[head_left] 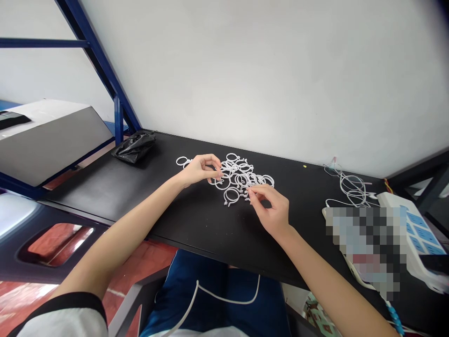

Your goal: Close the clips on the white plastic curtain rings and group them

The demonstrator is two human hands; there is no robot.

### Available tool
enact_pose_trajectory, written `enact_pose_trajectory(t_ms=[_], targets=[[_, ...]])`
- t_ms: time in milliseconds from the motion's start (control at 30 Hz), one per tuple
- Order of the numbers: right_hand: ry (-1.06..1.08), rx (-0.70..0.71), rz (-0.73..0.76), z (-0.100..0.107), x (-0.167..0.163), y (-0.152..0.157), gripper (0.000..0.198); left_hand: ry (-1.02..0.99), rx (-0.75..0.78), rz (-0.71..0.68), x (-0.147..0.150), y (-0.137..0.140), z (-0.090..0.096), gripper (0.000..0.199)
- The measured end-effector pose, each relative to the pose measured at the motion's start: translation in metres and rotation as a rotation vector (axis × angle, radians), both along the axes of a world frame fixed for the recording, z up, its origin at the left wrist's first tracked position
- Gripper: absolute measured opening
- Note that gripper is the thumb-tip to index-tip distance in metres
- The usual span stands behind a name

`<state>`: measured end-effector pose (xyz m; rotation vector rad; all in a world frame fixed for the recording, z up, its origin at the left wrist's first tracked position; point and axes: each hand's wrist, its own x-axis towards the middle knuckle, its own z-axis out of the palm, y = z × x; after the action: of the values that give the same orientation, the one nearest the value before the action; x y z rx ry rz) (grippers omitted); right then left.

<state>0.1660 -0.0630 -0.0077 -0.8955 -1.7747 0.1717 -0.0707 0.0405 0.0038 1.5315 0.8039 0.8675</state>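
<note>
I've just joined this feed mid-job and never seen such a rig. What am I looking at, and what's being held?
There's no machine here: these are a person's bare hands. The single picture comes from a camera on that person's head, looking forward and down.

On the black table lies a loose pile of white rings. The left hand is over its left side, the right hand at its near right edge. Whether either grips a ring is too small to tell.

A black plastic bag lies left; a tangled white cable lies right.
</note>
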Motion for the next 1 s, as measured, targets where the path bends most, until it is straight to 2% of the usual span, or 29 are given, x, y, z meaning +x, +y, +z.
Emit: enact_pose_trajectory(t_ms=[133, 300, 467, 767, 1000], targets=[[0.0, -0.003, -0.007, 0.001, 0.0002, -0.0003, 0.014, -0.066, -0.023, -0.017, -0.0012, 0.0014, -0.0016, 0.036], [0.005, 0.002, -0.012, 0.0016, -0.0001, -0.0003, 0.013, -0.102, -0.017, -0.104, -0.002, 0.0021, -0.0031, 0.04], [0.006, -0.001, -0.01, 0.0008, -0.0012, 0.0, 0.013, -0.072, -0.018, -0.064, -0.0019, 0.0006, -0.0023, 0.039], [0.007, -0.011, -0.007, 0.0006, -0.0004, -0.0002, 0.013, -0.037, 0.013, -0.075, -0.0027, 0.0007, -0.0014, 0.031], [0.004, 0.002, -0.002, 0.001, -0.0002, -0.0007, 0.014, -0.086, 0.009, -0.072, -0.0017, -0.0006, -0.0009, 0.032]])
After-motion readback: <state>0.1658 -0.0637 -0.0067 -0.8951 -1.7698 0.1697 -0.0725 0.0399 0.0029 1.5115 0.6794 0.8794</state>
